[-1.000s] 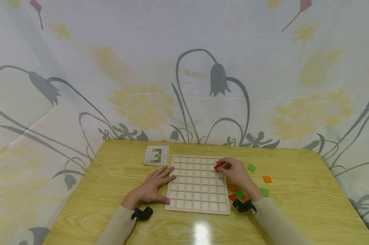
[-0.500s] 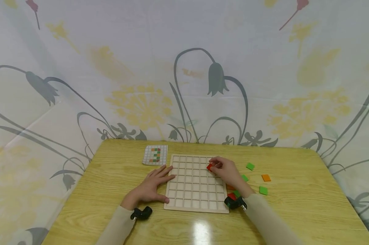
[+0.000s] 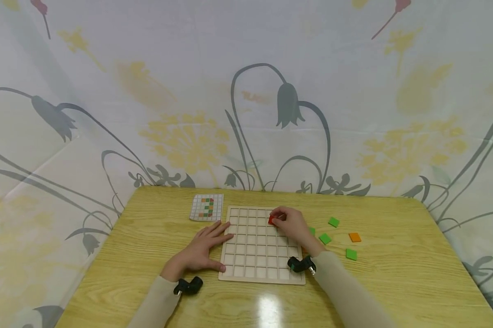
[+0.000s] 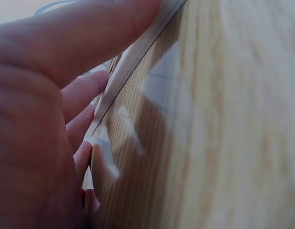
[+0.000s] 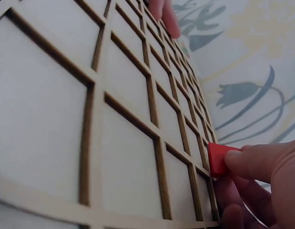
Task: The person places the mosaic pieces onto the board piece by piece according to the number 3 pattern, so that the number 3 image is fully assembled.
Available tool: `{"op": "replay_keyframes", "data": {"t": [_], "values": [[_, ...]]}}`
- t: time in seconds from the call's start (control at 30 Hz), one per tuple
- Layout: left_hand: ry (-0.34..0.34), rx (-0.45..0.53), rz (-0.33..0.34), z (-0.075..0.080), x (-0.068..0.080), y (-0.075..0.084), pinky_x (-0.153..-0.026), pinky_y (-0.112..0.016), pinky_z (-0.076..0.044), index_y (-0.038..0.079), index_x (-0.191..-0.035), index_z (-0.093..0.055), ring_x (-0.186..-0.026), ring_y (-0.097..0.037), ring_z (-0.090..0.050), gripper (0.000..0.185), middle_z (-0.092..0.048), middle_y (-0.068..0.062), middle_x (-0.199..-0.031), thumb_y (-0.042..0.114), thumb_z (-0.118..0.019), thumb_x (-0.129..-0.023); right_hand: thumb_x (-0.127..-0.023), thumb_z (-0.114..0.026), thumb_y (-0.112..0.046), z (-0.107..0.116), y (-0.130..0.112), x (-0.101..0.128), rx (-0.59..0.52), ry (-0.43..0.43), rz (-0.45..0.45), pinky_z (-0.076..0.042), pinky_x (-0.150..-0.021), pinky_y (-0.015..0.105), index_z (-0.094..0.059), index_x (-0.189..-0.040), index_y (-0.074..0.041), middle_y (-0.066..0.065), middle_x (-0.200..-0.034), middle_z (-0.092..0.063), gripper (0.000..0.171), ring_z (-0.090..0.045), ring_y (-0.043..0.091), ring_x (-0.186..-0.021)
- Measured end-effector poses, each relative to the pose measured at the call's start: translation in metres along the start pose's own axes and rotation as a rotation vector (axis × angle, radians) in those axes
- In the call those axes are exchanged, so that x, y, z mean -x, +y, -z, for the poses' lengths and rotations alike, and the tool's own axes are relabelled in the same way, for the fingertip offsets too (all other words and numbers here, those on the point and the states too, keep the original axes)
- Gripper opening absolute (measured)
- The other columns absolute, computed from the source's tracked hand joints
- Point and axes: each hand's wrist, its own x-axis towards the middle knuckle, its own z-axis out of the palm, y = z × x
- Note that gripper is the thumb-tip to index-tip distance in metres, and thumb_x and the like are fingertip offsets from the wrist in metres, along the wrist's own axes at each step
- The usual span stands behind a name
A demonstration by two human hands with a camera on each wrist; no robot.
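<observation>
Head view shows me my right hand (image 3: 293,226), its grip pinching a small flat red square tile (image 3: 271,220) over the pale wooden grid board (image 3: 262,255); my left hand (image 3: 203,250), fingers flat, presses the board's near-left edge on the glossy wood-grain bench (image 3: 393,273).

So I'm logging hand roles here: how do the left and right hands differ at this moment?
The left hand lies flat, fingers straight, at the grid board's left edge; the right hand is curled over the board's far rows. The left hand holds nothing; the right hand pinches a red tile. Both wear beige sleeves and wrist cameras.
</observation>
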Motion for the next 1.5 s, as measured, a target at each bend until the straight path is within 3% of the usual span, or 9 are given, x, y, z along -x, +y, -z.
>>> {"op": "replay_keyframes", "data": {"t": [0.43,0.7,0.87,0.97,1.17,1.5], "values": [[0.0,0.018,0.017,-0.002,0.003,-0.002,-0.114,-0.064,-0.008,0.014,-0.155,-0.039,-0.151,-0.035,-0.005,0.093,-0.015,-0.008,-0.166,0.06,-0.072,-0.082,-0.093,-0.069,-0.009,-0.016,-0.004,0.005,0.031,0.092,-0.007,-0.049,-0.065,0.035,-0.074,-0.1,-0.013,-0.003,-0.085,-0.067,0.01,-0.058,0.014,-0.072],[0.017,0.026,-0.003,-0.002,0.003,-0.002,-0.112,-0.067,-0.01,0.013,-0.153,-0.042,-0.15,-0.039,-0.007,0.09,-0.017,-0.009,-0.165,0.059,-0.073,-0.082,-0.093,-0.067,-0.009,-0.02,-0.006,0.007,0.075,0.105,-0.022,-0.049,-0.07,0.035,-0.074,-0.095,-0.014,-0.004,-0.085,-0.066,0.009,-0.057,0.013,-0.074],[0.025,0.025,-0.01,-0.003,0.002,-0.002,-0.112,-0.067,-0.01,0.014,-0.153,-0.043,-0.15,-0.04,-0.008,0.09,-0.018,-0.01,-0.165,0.06,-0.072,-0.082,-0.091,-0.066,-0.007,-0.02,-0.005,0.008,0.084,0.123,-0.01,-0.049,-0.071,0.036,-0.076,-0.104,-0.014,-0.003,-0.091,-0.065,0.017,-0.057,0.013,-0.077],[0.023,0.019,-0.006,-0.002,0.001,-0.001,-0.112,-0.067,-0.01,0.015,-0.153,-0.043,-0.15,-0.039,-0.008,0.09,-0.018,-0.009,-0.165,0.06,-0.072,-0.082,-0.092,-0.066,-0.007,-0.019,-0.004,0.009,0.097,0.121,0.016,-0.047,-0.069,0.035,-0.077,-0.107,-0.015,-0.002,-0.095,-0.065,0.021,-0.055,0.014,-0.076],[0.018,0.018,0.001,-0.001,0.001,0.001,-0.113,-0.066,-0.01,0.015,-0.153,-0.042,-0.151,-0.037,-0.007,0.089,-0.018,-0.009,-0.165,0.058,-0.074,-0.082,-0.093,-0.066,-0.008,-0.018,-0.005,0.01,0.137,0.098,0.046,-0.045,-0.068,0.034,-0.079,-0.097,-0.016,0.0,-0.101,-0.063,0.016,-0.053,0.014,-0.077],[0.024,0.007,0.005,-0.003,0.0,0.0,-0.113,-0.065,-0.011,0.015,-0.153,-0.043,-0.151,-0.037,-0.008,0.09,-0.019,-0.009,-0.165,0.057,-0.074,-0.081,-0.089,-0.072,-0.01,-0.014,-0.003,0.01,0.141,0.067,0.053,-0.044,-0.069,0.034,-0.079,-0.1,-0.011,0.001,-0.102,-0.064,0.013,-0.052,0.015,-0.078]]}}
